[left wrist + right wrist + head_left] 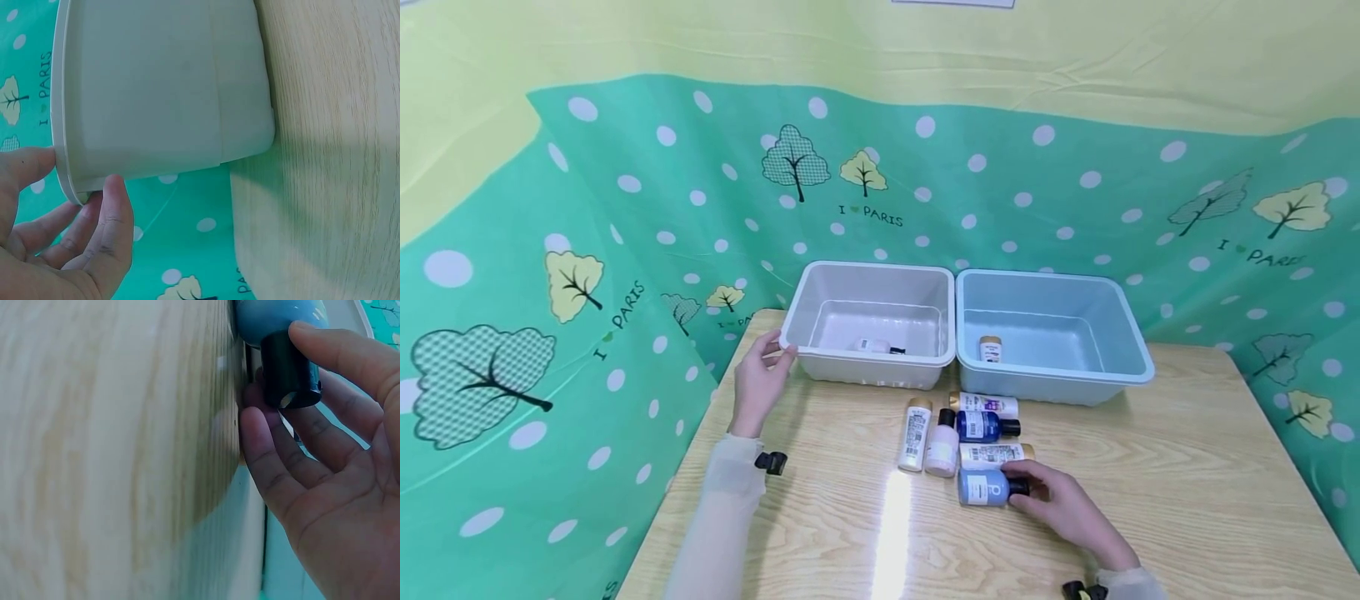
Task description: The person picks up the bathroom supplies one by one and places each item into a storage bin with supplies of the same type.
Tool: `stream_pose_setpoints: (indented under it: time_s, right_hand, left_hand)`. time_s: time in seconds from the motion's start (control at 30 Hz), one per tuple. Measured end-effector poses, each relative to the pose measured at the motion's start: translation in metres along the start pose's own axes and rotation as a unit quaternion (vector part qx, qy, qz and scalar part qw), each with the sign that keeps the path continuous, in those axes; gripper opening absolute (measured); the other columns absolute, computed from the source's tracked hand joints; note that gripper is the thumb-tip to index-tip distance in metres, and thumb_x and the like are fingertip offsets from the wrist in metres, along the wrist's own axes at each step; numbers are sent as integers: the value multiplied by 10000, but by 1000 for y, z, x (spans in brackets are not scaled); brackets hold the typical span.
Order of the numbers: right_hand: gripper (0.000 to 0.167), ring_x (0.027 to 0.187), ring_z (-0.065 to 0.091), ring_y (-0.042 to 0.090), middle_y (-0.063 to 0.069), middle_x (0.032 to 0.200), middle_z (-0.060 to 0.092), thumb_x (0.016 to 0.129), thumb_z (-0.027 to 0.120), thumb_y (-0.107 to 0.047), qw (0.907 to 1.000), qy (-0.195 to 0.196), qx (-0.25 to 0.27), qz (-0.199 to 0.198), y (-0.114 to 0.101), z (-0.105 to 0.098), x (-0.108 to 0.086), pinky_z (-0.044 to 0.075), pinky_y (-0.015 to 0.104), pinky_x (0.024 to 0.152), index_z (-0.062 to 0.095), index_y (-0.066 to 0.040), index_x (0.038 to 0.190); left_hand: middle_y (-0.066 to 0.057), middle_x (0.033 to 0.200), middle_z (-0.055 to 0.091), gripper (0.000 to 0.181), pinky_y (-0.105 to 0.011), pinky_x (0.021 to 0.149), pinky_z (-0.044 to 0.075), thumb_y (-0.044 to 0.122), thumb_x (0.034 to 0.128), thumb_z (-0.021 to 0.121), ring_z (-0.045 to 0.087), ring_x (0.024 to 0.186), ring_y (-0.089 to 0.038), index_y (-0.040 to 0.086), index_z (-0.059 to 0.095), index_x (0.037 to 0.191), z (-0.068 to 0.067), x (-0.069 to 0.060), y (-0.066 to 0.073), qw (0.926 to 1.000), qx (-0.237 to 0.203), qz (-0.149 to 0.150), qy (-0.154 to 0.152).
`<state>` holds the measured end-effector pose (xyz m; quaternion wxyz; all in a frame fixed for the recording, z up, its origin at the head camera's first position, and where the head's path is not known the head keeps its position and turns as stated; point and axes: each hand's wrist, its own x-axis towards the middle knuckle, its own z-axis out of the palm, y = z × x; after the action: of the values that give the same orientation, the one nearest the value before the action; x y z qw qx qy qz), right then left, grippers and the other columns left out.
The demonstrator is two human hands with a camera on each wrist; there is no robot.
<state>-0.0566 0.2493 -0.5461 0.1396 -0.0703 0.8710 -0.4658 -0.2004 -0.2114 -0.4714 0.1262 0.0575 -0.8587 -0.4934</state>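
Observation:
At the near left corner of the grey bin (872,372), my left hand (760,382) pinches the rim, thumb on one side and fingertips beneath in the left wrist view. My right hand (1063,504) holds a light blue bottle (983,488) by its black cap (287,369), thumb and fingers about the cap. That bottle lies on its side on the table. Just beyond it lie a white bottle with a gold cap (992,455), a dark blue bottle (977,426) and another white bottle (992,406). Left of these are a pale pink bottle (942,450) and a gold-capped white bottle (915,437).
A light blue bin (1045,379) stands right beside the grey one, with a small gold-capped bottle (990,350) inside. Within the grey bin lies a pale bottle with a black cap (872,344). A patterned green cloth (940,183) hangs behind the wooden table (1187,467).

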Motion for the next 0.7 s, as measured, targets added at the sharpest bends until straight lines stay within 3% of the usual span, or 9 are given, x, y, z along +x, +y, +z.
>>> stream_pose_setpoints:
  time_s: [0.17,0.3,0.47,0.7]
  right_hand:
    - [416,1053,630,229,54,1234,657,873,790,-236,9994,-40,338,88,3,1,1,554,265,812,666,-174,1265]
    - [474,1071,640,228,97,1220,664,859,801,-187,9956,-28,921,145,5,1,1,547,259,877,632,-94,1293]
    - [572,1106,640,245,143,1262,640,833,825,-154,9866,289,1555,411,7,1,0,535,231,913,585,-27,1337]
    - [623,1064,662,241,136,1211,665,804,854,-174,9807,693,1695,681,10,0,0,544,233,891,584,-36,1348]
  left_hand:
    - [-170,1261,629,521,-353,770,616,331,991,647,639,1079,-328,59,531,1420,1,1,-1,9999,-103,-81,-9]
    - [-166,1261,626,520,-332,763,615,319,987,655,640,1074,-313,59,530,1420,1,2,-1,9997,-162,-161,-64]
    - [-166,1279,617,522,-316,763,613,312,987,658,639,1080,-305,69,524,1429,0,3,-1,9995,-198,-199,-119]
    - [-165,1280,615,526,-325,766,614,310,982,666,640,1084,-308,68,524,1427,-1,3,0,9995,-168,-227,-120]
